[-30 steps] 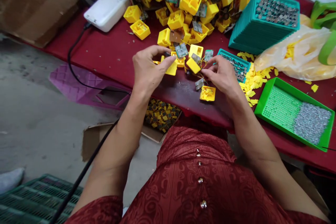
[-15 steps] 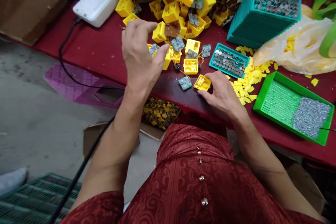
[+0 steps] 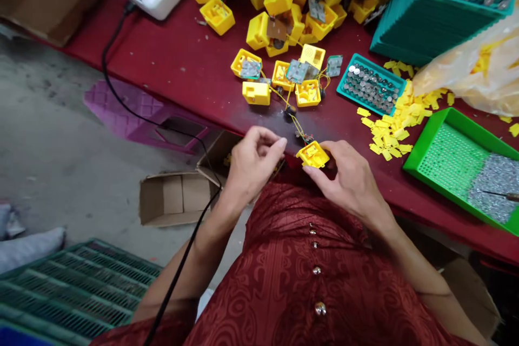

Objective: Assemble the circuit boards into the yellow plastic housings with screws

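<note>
Over a red-covered desk (image 3: 174,65) crowded with yellow plastic housings, I watched my right hand (image 3: 348,181) grip a small square yellow plastic housing (image 3: 313,154) at the desk's near edge, fingers pinching its sides, thin wires (image 3: 298,127) trailing from it toward the pile. My left hand (image 3: 253,162) hovered just beside it, thumb and fingertips pressed together; whether they held anything I could not tell. The shell looked light and stiff, likely slick; I judged the flat outer walls the place to hold, sparing the fragile wires. A teal tray of metal discs (image 3: 371,84) sat well apart.
</note>
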The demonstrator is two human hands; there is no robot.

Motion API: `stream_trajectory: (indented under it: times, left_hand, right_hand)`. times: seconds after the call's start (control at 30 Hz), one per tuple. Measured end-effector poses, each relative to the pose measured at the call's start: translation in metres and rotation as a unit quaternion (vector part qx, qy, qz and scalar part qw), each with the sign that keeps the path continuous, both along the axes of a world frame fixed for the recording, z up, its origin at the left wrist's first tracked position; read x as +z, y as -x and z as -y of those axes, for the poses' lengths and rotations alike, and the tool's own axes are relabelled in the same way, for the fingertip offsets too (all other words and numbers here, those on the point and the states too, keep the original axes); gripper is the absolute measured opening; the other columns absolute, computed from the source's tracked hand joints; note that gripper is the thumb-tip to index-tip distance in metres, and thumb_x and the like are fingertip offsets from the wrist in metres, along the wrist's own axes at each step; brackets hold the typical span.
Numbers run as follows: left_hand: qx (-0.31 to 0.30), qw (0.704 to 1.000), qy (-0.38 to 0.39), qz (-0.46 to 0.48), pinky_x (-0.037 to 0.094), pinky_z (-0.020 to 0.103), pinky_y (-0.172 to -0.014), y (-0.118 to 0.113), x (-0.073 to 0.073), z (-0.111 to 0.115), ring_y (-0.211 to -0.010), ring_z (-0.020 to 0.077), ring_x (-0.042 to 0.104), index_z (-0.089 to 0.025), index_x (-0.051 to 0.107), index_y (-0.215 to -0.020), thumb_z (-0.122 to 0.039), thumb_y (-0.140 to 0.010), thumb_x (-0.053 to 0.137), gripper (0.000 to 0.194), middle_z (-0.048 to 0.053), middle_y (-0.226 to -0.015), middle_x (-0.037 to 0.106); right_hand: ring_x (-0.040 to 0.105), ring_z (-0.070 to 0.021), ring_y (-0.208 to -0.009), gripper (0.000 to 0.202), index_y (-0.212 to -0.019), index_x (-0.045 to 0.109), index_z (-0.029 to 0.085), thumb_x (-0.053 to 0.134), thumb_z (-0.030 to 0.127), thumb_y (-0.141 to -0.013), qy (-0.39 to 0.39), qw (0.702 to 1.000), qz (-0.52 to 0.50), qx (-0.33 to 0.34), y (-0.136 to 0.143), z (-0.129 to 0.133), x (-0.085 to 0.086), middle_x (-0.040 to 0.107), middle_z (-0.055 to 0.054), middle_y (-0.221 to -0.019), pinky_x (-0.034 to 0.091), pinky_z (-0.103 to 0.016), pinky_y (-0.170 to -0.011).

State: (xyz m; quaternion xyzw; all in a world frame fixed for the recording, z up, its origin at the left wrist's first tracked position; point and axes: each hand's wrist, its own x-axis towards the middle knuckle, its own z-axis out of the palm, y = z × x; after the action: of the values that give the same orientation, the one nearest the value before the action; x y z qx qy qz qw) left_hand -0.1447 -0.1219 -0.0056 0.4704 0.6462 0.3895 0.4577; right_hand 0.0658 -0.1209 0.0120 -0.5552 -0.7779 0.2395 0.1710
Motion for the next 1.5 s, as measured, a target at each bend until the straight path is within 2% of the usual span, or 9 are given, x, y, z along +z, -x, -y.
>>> stream_trajectory:
  times: [0.1, 0.23, 0.43, 0.73, 0.9, 1.0, 1.13, 1.33, 1.5]
  left_hand:
    - [-0.019, 0.957, -0.156, -0.243, 0.059, 0.039, -0.087, 0.007, -0.008, -0.024, -0.082, 0.019, 0.068, -0.02, 0.07, -0.106, -0.022, -0.088, 0.072, 0.018, 0.007, -0.106, 0.075]
    - [-0.042, 0.916, -0.203, -0.344, 0.055, 0.045, -0.1, -0.009, -0.021, -0.05, -0.11, 0.0302, 0.068, -0.02, 0.073, -0.115, -0.021, -0.089, 0.076, 0.026, 0.012, -0.117, 0.074]
    - [-0.029, 0.918, -0.231, -0.32, 0.054, 0.044, -0.1, -0.022, -0.035, -0.074, -0.107, 0.0295, 0.07, -0.021, 0.072, -0.109, -0.02, -0.094, 0.074, 0.015, 0.01, -0.113, 0.078]
    - [-0.159, 0.905, -0.26, -0.295, 0.056, 0.038, -0.097, 0.018, -0.027, -0.088, -0.105, 0.0247, 0.073, -0.024, 0.079, -0.117, -0.019, -0.096, 0.069, 0.024, 0.006, -0.11, 0.079]
    - [-0.115, 0.905, -0.253, -0.322, 0.057, 0.038, -0.093, 0.014, -0.029, -0.085, -0.109, 0.0266, 0.07, -0.024, 0.073, -0.123, -0.015, -0.09, 0.072, 0.033, 0.01, -0.122, 0.07]
    - [-0.101, 0.908, -0.252, -0.32, 0.057, 0.037, -0.093, 0.006, -0.031, -0.086, -0.11, 0.0268, 0.068, -0.024, 0.069, -0.128, -0.026, -0.087, 0.083, 0.043, 0.011, -0.126, 0.064]
    - [-0.115, 0.899, -0.267, -0.329, 0.055, 0.041, -0.098, -0.001, -0.031, -0.094, -0.113, 0.0291, 0.065, -0.024, 0.069, -0.116, -0.039, -0.089, 0.084, 0.034, 0.01, -0.121, 0.064]
    - [-0.17, 0.869, -0.287, -0.364, 0.053, 0.042, -0.097, -0.002, -0.034, -0.102, -0.109, 0.0292, 0.065, -0.023, 0.071, -0.105, -0.028, -0.093, 0.076, 0.014, 0.008, -0.111, 0.072]
    - [-0.233, 0.858, -0.282, -0.36, 0.055, 0.042, -0.091, 0.006, -0.031, -0.106, -0.106, 0.028, 0.066, -0.025, 0.078, -0.112, -0.021, -0.094, 0.072, 0.02, 0.009, -0.109, 0.069]
  right_hand:
    - [0.067, -0.0287, -0.098, 0.04, -0.118, 0.07, 0.013, 0.068, 0.045, -0.094, -0.006, 1.0, 0.028, -0.012, -0.004, -0.012, 0.0, 0.072, -0.014, -0.108, 0.056, -0.045, -0.091]
    - [0.069, -0.0302, -0.1, 0.046, -0.124, 0.072, 0.01, 0.064, 0.044, -0.094, -0.003, 0.999, 0.031, -0.027, -0.013, -0.024, 0.001, 0.075, -0.015, -0.112, 0.056, -0.047, -0.093]
    - [0.068, -0.0249, -0.09, 0.044, -0.121, 0.074, 0.015, 0.063, 0.047, -0.093, 0.01, 0.999, 0.005, -0.034, -0.019, -0.028, 0.005, 0.076, -0.014, -0.11, 0.055, -0.041, -0.087]
    - [0.068, -0.0287, -0.092, 0.042, -0.117, 0.076, 0.017, 0.065, 0.046, -0.09, -0.02, 0.996, 0.048, -0.074, -0.035, -0.041, 0.003, 0.076, -0.015, -0.105, 0.055, -0.045, -0.087]
    - [0.066, -0.0262, -0.088, 0.045, -0.119, 0.077, 0.015, 0.065, 0.047, -0.09, 0.015, 0.997, 0.043, -0.063, -0.033, -0.039, 0.007, 0.076, -0.013, -0.106, 0.054, -0.043, -0.086]
    - [0.064, -0.0242, -0.083, 0.047, -0.12, 0.076, 0.014, 0.063, 0.049, -0.091, 0.022, 0.997, 0.036, -0.064, -0.032, -0.038, 0.008, 0.076, -0.014, -0.108, 0.053, -0.043, -0.085]
    - [0.065, -0.0254, -0.087, 0.045, -0.119, 0.077, 0.015, 0.063, 0.048, -0.09, 0.017, 0.997, 0.031, -0.065, -0.033, -0.038, 0.008, 0.077, -0.014, -0.111, 0.053, -0.043, -0.085]
    - [0.064, -0.0239, -0.083, 0.043, -0.118, 0.077, 0.016, 0.065, 0.047, -0.09, 0.009, 0.998, 0.022, -0.065, -0.035, -0.036, 0.006, 0.077, -0.012, -0.107, 0.053, -0.042, -0.086]
    - [0.066, -0.025, -0.086, 0.042, -0.118, 0.077, 0.016, 0.066, 0.044, -0.089, 0.004, 0.997, 0.035, -0.065, -0.036, -0.038, 0.004, 0.077, -0.013, -0.106, 0.054, -0.042, -0.086]
